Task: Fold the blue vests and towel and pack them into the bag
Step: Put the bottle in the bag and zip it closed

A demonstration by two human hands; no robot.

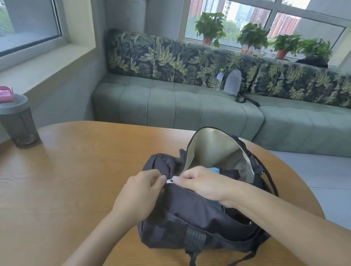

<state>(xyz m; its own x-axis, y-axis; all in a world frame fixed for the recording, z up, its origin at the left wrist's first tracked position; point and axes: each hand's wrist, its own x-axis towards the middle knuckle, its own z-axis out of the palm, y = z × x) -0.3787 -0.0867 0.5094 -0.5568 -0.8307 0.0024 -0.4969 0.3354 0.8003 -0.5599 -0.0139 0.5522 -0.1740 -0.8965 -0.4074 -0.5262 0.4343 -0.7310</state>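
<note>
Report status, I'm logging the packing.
Both hands at zipper pull: left hand and right hand pinching there. Bag open, blue fabric inside. Nothing obstructing.

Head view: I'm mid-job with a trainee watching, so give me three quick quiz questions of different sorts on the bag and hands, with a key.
1. True or false: the black bag lies on the wooden table with its flap closed flat.
2. Multiple choice: where does blue fabric show? A) on the sofa B) inside the bag's opening C) beside the grey bottle
3. Fill in: the left hand and right hand meet at the bag's metal ____.

Key: 1 false, the flap stands open; 2 B; 3 zipper pull.
</note>
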